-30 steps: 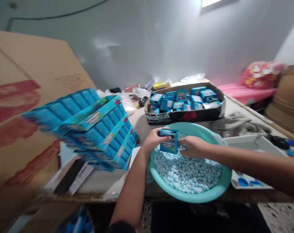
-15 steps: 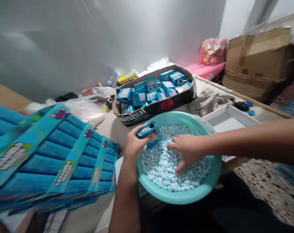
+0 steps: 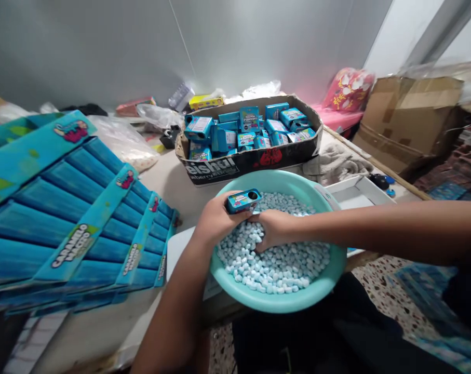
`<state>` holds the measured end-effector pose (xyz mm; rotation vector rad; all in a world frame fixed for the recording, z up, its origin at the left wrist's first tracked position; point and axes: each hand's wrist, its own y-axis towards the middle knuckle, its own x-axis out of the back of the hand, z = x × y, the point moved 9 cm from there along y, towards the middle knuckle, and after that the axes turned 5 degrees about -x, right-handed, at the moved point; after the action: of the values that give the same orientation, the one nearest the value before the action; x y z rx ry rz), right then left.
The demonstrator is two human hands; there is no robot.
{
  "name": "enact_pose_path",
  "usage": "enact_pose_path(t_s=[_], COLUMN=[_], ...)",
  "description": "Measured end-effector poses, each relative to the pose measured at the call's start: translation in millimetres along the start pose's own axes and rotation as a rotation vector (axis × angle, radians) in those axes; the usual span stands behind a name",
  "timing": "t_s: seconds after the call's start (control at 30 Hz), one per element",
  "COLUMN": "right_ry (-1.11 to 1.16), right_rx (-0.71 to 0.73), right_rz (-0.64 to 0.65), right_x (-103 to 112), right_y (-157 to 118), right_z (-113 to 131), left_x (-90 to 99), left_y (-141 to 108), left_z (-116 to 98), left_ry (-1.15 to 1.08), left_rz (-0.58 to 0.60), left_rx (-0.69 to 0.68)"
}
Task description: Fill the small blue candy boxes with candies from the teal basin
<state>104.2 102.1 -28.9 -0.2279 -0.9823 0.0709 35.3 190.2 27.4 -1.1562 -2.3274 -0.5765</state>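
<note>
In my left hand [image 3: 217,218] is a small blue candy box [image 3: 243,201], held upright over the basin with the round hole in its top facing up. Pale blue and white candies [image 3: 282,270] fill much of a turquoise basin [image 3: 278,304]. My right hand [image 3: 276,228] is sunk among them beside the box, its fingers curled round some candies; the fingertips are partly hidden. Behind the basin, a black cardboard tray [image 3: 251,162] holds several more of the blue boxes [image 3: 246,140].
Stacked blue display cartons [image 3: 75,208] with printed bands stand at the left. A white tray [image 3: 360,189] and a grey cloth [image 3: 336,162] lie right of the basin. Plastic bags [image 3: 118,143] sit at the back left, a large brown carton [image 3: 410,119] at the right.
My right hand has gone from spread over the candies to curled in them, moving left towards the box. The left hand has turned the box more upright. The camera view has shifted.
</note>
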Motion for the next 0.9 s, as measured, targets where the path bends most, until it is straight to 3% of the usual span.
enact_pose_path(t_s=[0.13,0.27,0.47,0.67,0.77,0.9], right_ry=[0.003,0.045,0.431,1.006,1.187,1.237], right_rx=[0.020,0.085,0.072,0.028,0.066,0.105], right_rz=[-0.028,-0.100,-0.393,-0.639,-0.664,-0.655], right_x=[14.2,32.8,72.8,98.8,102.8,96.8], right_y=[5.5,-10.3,-36.3,-4.8,14.6,28.1], right_z=[-8.5,-0.6,-12.1,-32.3,-28.0,-26.6], left_x=[2.1,10.4,5.7,-2.3,-3.8,-6.8], left_y=[-4.7,-8.4,-7.2,-8.7,-10.0,-9.8], left_z=[-1.4,-0.5,0.5,-4.1,-3.7,-0.6], left_ry=[0.004,0.034,0.091,0.073,0.016,-0.065], left_rz=[-0.010,-0.090,-0.051,0.053,0.066,0.074], left_rx=[-0.027,-0.047,-0.001,-0.049,-0.039,0.005])
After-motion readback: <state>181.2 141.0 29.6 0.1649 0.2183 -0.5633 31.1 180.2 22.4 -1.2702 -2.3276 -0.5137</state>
